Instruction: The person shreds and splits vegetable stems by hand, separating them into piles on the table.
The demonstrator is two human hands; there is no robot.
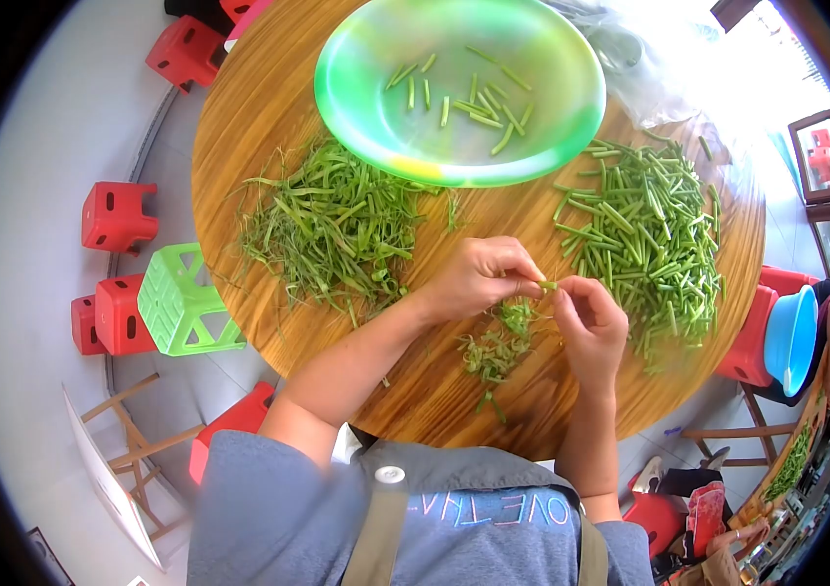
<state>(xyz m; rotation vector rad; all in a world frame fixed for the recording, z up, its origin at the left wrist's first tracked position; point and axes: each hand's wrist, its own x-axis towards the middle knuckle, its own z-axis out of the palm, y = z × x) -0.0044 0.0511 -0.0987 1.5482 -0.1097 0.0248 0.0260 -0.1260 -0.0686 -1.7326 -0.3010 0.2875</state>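
Over the near middle of the round table, my left hand (486, 276) pinches a short green stem piece (548, 285). The fingertips of my right hand (591, 322) are closed at the other end of that same piece. Below my hands lies a small heap of peeled green scraps (498, 347). Left of my left hand is a big pile of leafy green trimmings (332, 225). A pile of cut green stems (647, 234) spreads out to the right of my right hand. Beyond both hands, a green and white basin (376, 146) holds several cut stem pieces.
The wooden table (239, 127) fills the middle of the view. Clear plastic bags (649, 59) lie at its far right. Red stools (120, 215) and a green stool (176, 298) stand to the left. At right, a blue basin (792, 337) rests near red stools, with another person partly visible.
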